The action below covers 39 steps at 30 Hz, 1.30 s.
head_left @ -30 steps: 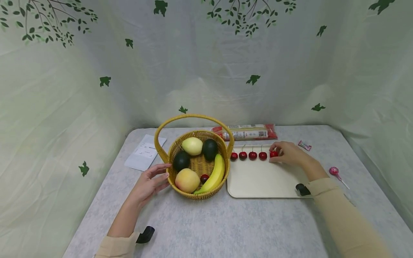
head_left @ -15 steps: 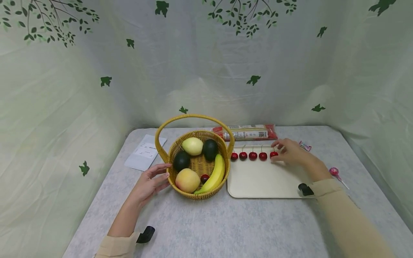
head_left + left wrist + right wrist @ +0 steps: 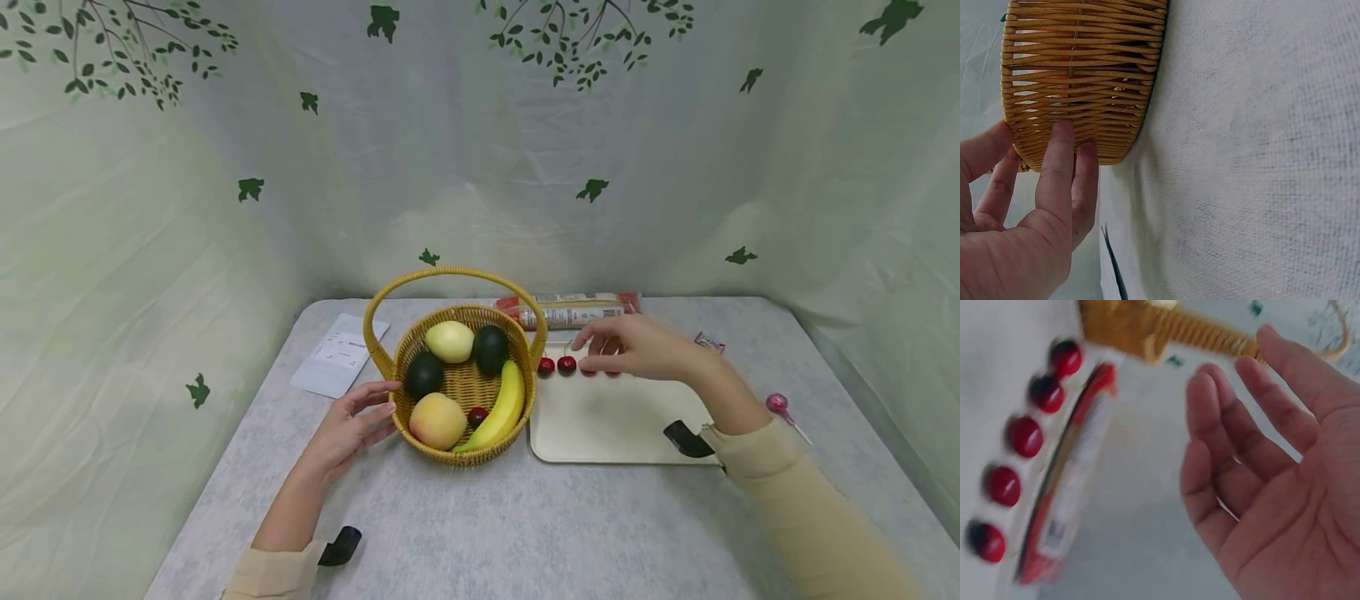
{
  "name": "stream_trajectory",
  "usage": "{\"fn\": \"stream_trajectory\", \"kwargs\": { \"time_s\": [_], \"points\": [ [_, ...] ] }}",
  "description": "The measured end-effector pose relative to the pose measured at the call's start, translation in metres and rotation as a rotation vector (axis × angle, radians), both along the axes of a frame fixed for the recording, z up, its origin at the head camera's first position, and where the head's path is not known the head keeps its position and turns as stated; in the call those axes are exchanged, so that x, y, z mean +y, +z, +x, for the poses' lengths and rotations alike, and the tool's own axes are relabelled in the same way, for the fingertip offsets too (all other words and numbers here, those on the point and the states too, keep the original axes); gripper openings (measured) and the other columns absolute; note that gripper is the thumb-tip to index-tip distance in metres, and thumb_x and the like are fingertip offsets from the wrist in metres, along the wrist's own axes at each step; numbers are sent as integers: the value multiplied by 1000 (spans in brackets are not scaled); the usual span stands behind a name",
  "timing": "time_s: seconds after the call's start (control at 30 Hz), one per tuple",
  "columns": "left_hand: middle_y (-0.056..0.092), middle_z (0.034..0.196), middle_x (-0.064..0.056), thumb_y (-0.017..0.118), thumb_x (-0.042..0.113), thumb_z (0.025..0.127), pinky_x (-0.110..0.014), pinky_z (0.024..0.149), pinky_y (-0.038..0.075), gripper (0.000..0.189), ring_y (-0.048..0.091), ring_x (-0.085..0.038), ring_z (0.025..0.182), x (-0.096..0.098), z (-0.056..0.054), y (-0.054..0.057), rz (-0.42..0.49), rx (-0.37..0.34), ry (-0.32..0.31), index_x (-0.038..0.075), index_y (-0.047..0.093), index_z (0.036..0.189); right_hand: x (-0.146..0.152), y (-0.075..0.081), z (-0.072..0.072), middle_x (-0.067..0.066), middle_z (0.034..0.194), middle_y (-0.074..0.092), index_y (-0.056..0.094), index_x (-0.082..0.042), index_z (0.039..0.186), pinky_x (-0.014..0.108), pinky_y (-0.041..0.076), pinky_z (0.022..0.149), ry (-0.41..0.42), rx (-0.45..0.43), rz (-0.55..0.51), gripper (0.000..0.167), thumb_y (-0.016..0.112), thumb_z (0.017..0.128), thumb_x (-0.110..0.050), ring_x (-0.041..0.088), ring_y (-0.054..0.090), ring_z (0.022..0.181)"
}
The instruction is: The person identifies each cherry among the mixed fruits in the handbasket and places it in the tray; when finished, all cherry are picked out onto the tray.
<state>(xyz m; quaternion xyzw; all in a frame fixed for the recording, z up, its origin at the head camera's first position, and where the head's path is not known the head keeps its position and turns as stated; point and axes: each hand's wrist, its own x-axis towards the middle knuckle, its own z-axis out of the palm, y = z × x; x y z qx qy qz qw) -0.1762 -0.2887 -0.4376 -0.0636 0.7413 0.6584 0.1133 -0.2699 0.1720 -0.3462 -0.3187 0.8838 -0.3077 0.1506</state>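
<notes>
My left hand (image 3: pixel 356 425) touches the left side of the yellow wicker basket (image 3: pixel 427 454), its fingertips against the woven wall (image 3: pixel 1097 94) in the left wrist view. Inside lie a banana (image 3: pixel 501 412), a peach (image 3: pixel 437 422), a small red cherry (image 3: pixel 477 417), a pale yellow fruit (image 3: pixel 449 342) and two dark green fruits (image 3: pixel 424 373). My right hand (image 3: pixel 637 346) is above the tray's far side, with loosely bent fingers and nothing between them in the right wrist view. Below it, partly hidden in the head view, several cherries (image 3: pixel 567 365) stand in a row.
The cream tray (image 3: pixel 622 429) lies right of the basket. A red-ended packet (image 3: pixel 570 310) lies behind it. Farther right are a small wrapped candy (image 3: pixel 709 342) and a pink lollipop (image 3: pixel 778 404). A white paper (image 3: pixel 337 354) lies left of the basket.
My right hand has left the rightmost cherry, which stays on the tray, and moved left above the row. My left hand keeps its place at the basket.
</notes>
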Motion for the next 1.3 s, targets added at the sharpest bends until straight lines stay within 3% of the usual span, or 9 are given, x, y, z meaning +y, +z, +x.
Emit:
{"fn": "stream_trajectory", "kwargs": {
  "time_s": [0.07,0.2,0.33,0.43,0.57,0.73,0.93,1.17,1.3],
  "points": [
    [45,154,-17,66,17,109,-30,101,62,47,58,-17,128,0,0,-1,2,1,-2,8,55,153,-15,7,9,-3,98,75,72,-17,125,29,60,77,78,-60,-4,27,75,103,-33,16,68,87],
    [45,152,-16,65,17,109,-30,100,62,47,59,-14,126,0,0,-1,11,8,-6,7,55,153,-48,19,20,-6,96,75,70,-17,129,29,59,77,203,-99,33,30,72,105,-35,13,68,85],
    [46,152,-16,65,16,109,-30,100,62,47,60,-11,123,0,0,-1,16,14,-11,6,54,154,-83,22,16,-1,95,77,67,-14,135,28,58,76,292,-111,112,31,65,109,-32,11,71,82],
    [45,153,-16,65,16,109,-30,100,62,48,60,-11,124,-1,0,-1,16,12,-11,6,54,154,-109,21,9,7,105,78,66,-13,139,28,60,79,330,-126,166,34,63,110,-31,17,76,87],
    [45,154,-16,65,16,109,-30,101,61,48,59,-13,125,0,0,-1,18,8,-9,7,54,155,-136,17,-1,14,113,78,61,-15,145,37,64,86,316,-211,229,39,65,110,-30,25,79,90],
    [45,155,-17,64,16,109,-30,101,61,48,59,-14,126,-1,0,-1,15,8,-7,8,54,155,-160,4,-15,10,105,77,57,-14,150,46,64,89,269,-283,280,46,68,108,-29,25,77,82],
    [45,154,-16,64,16,109,-30,101,61,48,59,-14,125,-1,0,-1,15,10,-11,7,54,155,-174,-12,-25,14,97,71,49,-12,157,39,63,82,230,-359,312,57,67,108,-34,19,71,75],
    [46,150,-17,66,14,108,-29,98,62,47,61,-13,122,-1,0,-1,24,15,6,5,55,153,-184,-20,-30,23,123,72,43,-11,162,31,65,80,203,-489,322,64,69,107,-33,17,74,77],
    [47,149,-16,66,14,108,-29,98,62,47,61,-13,122,-1,1,-2,21,14,11,5,56,153,-188,-24,-32,23,125,73,48,-10,158,28,64,78,179,-515,343,60,69,107,-32,16,74,76]
  ]
}}
